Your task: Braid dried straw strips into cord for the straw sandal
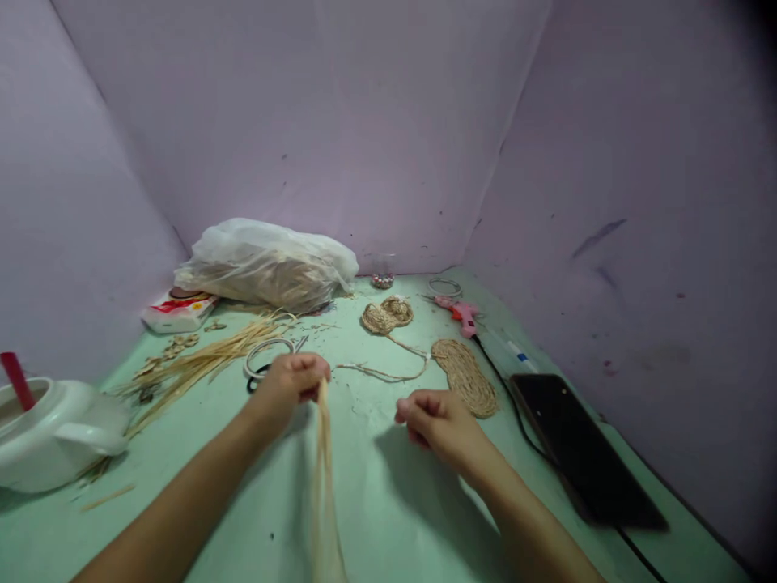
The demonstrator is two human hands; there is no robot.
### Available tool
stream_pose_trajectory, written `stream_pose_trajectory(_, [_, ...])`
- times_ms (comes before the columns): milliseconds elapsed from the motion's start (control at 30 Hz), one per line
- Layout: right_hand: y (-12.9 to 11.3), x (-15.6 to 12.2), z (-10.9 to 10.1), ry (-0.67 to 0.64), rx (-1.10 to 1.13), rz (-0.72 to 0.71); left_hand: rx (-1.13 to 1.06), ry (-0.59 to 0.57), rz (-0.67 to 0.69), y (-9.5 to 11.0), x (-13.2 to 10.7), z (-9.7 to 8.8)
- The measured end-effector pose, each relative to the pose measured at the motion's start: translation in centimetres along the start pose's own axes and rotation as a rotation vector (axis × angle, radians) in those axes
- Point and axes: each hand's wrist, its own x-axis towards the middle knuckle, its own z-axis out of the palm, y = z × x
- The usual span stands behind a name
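Note:
My left hand (299, 379) is closed in a pinch on the top of a bundle of pale raffia strands (325, 470), which hang toward the bottom edge of the view. To its right my right hand (434, 417) has its fingers curled together; anything held in them is hidden. Beyond the hands lies a thin twisted cord (388, 377). It runs toward a coiled fibre sole (464, 376) and a second woven fibre piece (387, 314). Behind my left hand are scissors (252, 385), partly covered, and a pale ring (258, 348).
Loose raffia strands (224, 352) spread at the left, near a white pot (78, 429) with a red handle. A plastic bag (267, 263) rests against the back wall. A pink glue gun (464, 316), its black cable (501, 376) and a dark phone (583, 449) lie on the right.

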Motion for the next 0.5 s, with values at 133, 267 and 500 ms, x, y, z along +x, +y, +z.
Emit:
stream_pose_trajectory(133, [0.2,2.2,-4.0,0.422,-0.343,-0.059,0.156,-0.063,-0.015,-2.2,-0.3,2.7])
stream_pose_trajectory(267, [-0.8,5.4,-6.0,0.482,-0.766,-0.050,0.164,-0.047,-0.005,-3.4,-0.2,2.8])
stream_pose_trajectory(500, [-1.5,9.0,-3.7,0.263,-1.055,-0.148,0.169,-0.110,-0.015,-3.7,0.1,2.1])
